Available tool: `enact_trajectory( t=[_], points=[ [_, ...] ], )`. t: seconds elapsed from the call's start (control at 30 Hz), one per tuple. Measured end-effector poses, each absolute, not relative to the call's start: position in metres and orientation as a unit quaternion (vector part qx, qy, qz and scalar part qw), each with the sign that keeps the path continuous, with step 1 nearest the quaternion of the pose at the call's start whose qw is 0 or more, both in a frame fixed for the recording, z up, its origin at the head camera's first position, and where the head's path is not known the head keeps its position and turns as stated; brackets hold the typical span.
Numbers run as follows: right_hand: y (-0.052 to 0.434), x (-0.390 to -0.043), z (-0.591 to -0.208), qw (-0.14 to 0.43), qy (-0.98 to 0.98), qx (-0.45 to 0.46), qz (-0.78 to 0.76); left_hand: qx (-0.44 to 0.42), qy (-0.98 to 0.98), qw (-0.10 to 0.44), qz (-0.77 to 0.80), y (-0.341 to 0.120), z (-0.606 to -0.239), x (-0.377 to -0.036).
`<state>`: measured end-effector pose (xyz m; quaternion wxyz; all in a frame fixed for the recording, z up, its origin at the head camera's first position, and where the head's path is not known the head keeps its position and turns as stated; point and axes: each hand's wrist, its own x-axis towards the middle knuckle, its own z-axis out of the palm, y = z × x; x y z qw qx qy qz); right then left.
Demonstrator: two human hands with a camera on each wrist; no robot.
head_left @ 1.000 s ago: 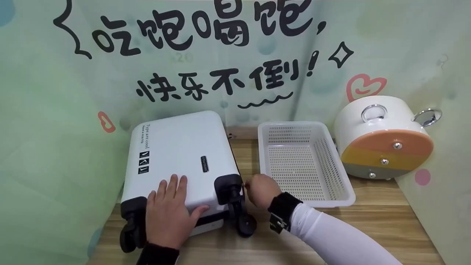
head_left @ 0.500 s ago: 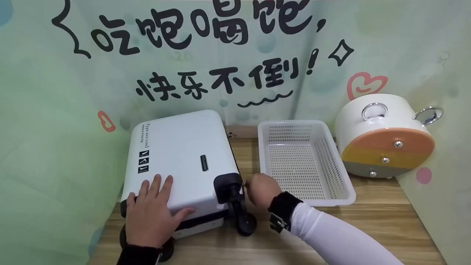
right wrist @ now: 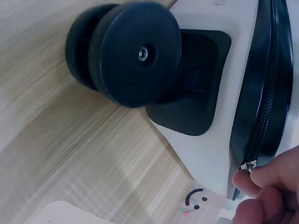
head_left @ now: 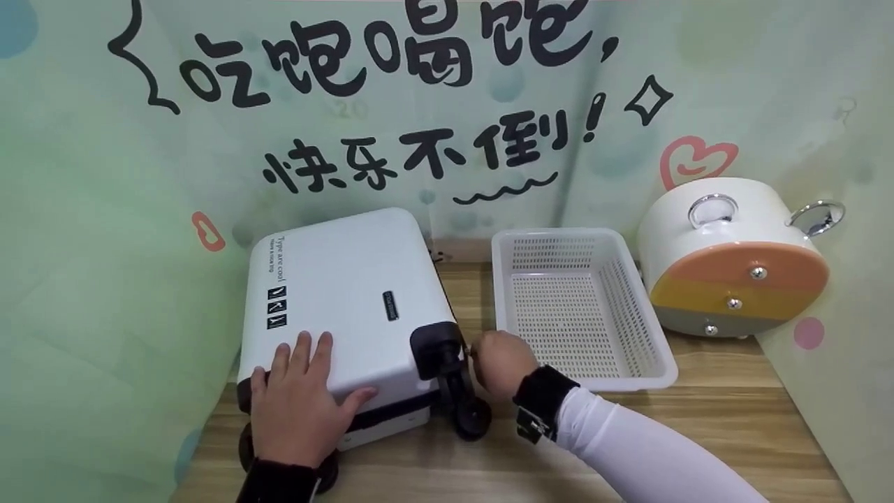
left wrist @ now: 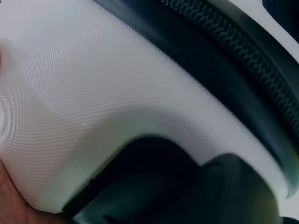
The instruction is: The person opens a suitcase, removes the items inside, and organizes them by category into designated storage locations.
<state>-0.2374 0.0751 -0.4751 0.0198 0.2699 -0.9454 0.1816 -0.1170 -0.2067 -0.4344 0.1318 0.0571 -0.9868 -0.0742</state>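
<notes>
A small white suitcase [head_left: 342,293] with black wheels lies flat on the wooden table [head_left: 628,433]. My left hand [head_left: 297,405] rests flat on its top near the front left corner, fingers straight. At the case's right side, by the wheel [head_left: 471,418], my right hand [head_left: 499,363] pinches the zipper pull [right wrist: 249,166] on the black zipper [right wrist: 264,107]. The right wrist view shows the double wheel [right wrist: 126,53] in close-up. In the left wrist view only the white shell [left wrist: 107,107] and black zipper band [left wrist: 219,42] appear, very near.
A white perforated plastic basket [head_left: 646,328] sits right of the suitcase, with nothing in it. Farther right a white round pot [head_left: 730,258] lies on its side against the wall. A green printed backdrop [head_left: 105,244] closes in the left, back and right.
My left hand slid from the middle of the case's front edge to its front left corner. The right hand has stayed at the zipper.
</notes>
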Motion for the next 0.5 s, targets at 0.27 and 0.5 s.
enact_trajectory(
  t=[0.27, 0.5],
  points=[
    [0.079, -0.237, -0.473, 0.032, -0.945, 0.275, 0.173, 0.073, -0.987, 0.129, -0.066, -0.198, -0.436, -0.121],
    [0.081, -0.232, -0.471, 0.017, -0.953, 0.259, 0.156, 0.079, -0.986, 0.129, -0.065, -0.194, -0.436, -0.122]
  ],
)
